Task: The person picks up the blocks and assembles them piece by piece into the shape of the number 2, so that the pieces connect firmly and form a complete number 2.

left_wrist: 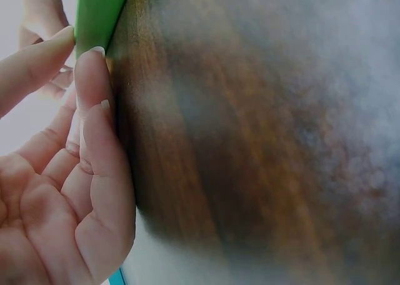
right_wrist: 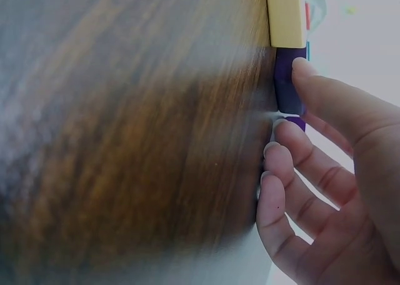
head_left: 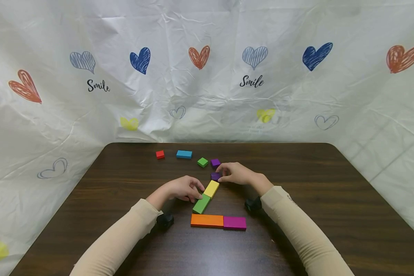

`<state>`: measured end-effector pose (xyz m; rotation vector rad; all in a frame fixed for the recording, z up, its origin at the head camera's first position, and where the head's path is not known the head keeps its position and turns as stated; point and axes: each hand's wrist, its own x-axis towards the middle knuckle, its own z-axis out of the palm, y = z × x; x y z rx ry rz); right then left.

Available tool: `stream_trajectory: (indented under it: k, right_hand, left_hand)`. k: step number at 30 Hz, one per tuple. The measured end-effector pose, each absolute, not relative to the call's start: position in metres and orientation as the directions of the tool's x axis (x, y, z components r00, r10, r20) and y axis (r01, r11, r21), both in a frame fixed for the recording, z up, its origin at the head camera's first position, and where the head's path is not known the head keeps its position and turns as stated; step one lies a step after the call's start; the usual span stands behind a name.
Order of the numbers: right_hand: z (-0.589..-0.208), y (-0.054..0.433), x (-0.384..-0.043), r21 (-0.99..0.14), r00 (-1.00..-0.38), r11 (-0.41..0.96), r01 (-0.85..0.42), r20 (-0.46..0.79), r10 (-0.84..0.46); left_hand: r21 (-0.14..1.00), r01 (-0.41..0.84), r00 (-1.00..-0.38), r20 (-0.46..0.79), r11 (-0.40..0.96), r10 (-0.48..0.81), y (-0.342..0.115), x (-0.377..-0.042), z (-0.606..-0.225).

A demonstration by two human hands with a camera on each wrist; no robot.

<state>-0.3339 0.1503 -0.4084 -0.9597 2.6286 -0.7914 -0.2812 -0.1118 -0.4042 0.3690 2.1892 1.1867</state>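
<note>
In the head view my right hand (head_left: 238,173) pinches a small dark purple block (head_left: 215,176) lying on the table. Its thumb overlaps the block in the right wrist view, with the index fingertip at the far end. A yellow block (head_left: 212,189) meets that block's near side. End to end with the yellow one, a green rectangular block (head_left: 201,204) continues the slanted row. My left hand (head_left: 183,188) touches the green block's left side with its thumb, fingers loosely bent. The green block (left_wrist: 97,16) shows beside those fingertips in the left wrist view.
An orange block (head_left: 207,220) and a magenta block (head_left: 234,223) form a level row nearer the body. Farther back lie a red block (head_left: 160,154), a blue block (head_left: 184,154), a small green block (head_left: 202,162) and a purple block (head_left: 215,163). A printed sheet hangs behind the table.
</note>
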Motion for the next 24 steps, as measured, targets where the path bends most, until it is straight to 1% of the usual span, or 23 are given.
stream_trajectory:
  k: [13, 24]
  right_hand:
    - [-0.4077, 0.1523, -0.3342, -0.577, -0.75, 0.625, -0.526, -0.031, -0.66]
    - [-0.4081, 0.1511, -0.3343, -0.574, -0.759, 0.636, -0.516, -0.037, -0.65]
  left_hand:
    - [0.826, -0.046, -0.771, -0.387, 0.562, 0.505, -0.1117, -0.2819, -0.4039]
    - [0.821, -0.051, -0.774, -0.392, 0.568, 0.497, -0.1119, -0.2823, -0.4045]
